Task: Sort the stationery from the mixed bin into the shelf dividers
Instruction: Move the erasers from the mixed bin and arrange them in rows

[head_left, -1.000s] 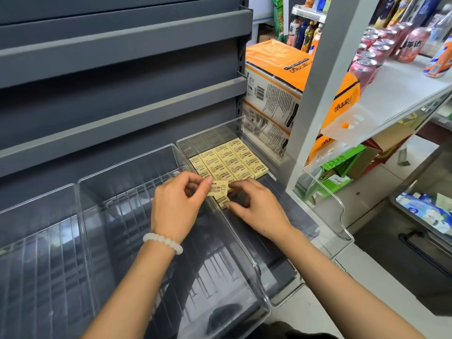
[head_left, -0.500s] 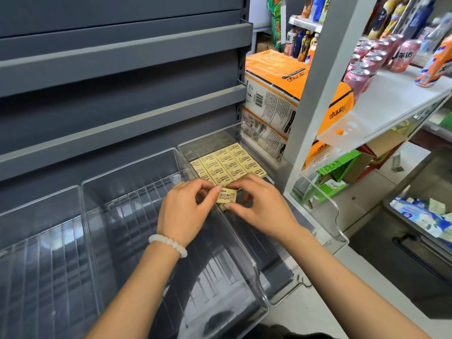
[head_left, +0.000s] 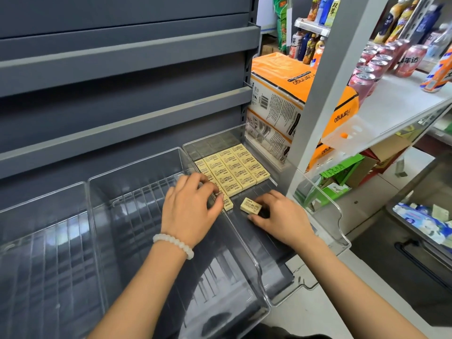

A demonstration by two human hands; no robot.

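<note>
Several pale yellow erasers (head_left: 232, 168) lie in neat rows at the back of the rightmost clear shelf divider (head_left: 340, 216). My left hand (head_left: 190, 209) reaches over the divider wall and its fingertips press on an eraser (head_left: 228, 203) at the front left of the rows. My right hand (head_left: 278, 216) pinches a single loose eraser (head_left: 250, 205), tilted, just in front of the rows.
Two more clear dividers (head_left: 137, 216) stand to the left on the grey shelf, with nothing in them. An orange and white carton (head_left: 281, 99) sits behind on the right. A white shelf (head_left: 396, 104) with drink cans stands further right.
Both hands held the erasers together between them. They have since parted: the left now presses one against the rows, the right holds one apart, lower and to the right.
</note>
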